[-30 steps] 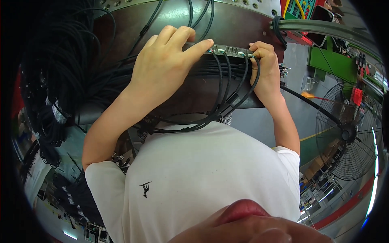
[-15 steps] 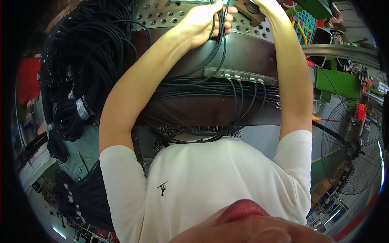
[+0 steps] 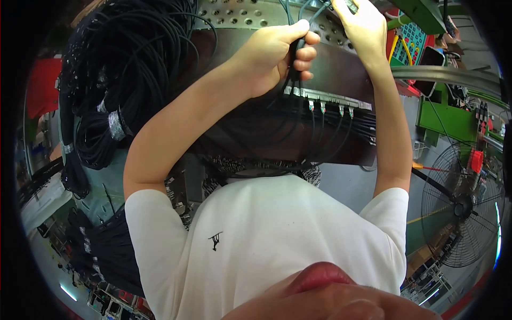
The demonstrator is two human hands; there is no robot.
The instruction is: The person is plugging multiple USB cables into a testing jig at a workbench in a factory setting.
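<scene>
My left hand (image 3: 293,56) is closed round a small bunch of black cables (image 3: 296,80), thumb on top. Their tails hang below the fist, and several strands rise above it toward the top edge. At the upper right, my right hand (image 3: 367,32) has its fingertips at the end of a cable (image 3: 319,12) and seems to pinch it; the picture's edge partly cuts the fingers off. Just below the left hand, a metal strip (image 3: 333,98) holds several small plugs (image 3: 342,111) with thin black leads running down from them.
Large black cable coils (image 3: 144,64), some tied with shiny wrap, are heaped at the left. A perforated metal plate (image 3: 234,22) lies at the far side of the brown work surface (image 3: 341,66). Green machinery (image 3: 440,114) and a fan (image 3: 461,205) stand at the right.
My left hand has come nearer and closed tighter round the cables, drawing the bunch together. My right hand has moved a little nearer; the brown block beside it is out of sight.
</scene>
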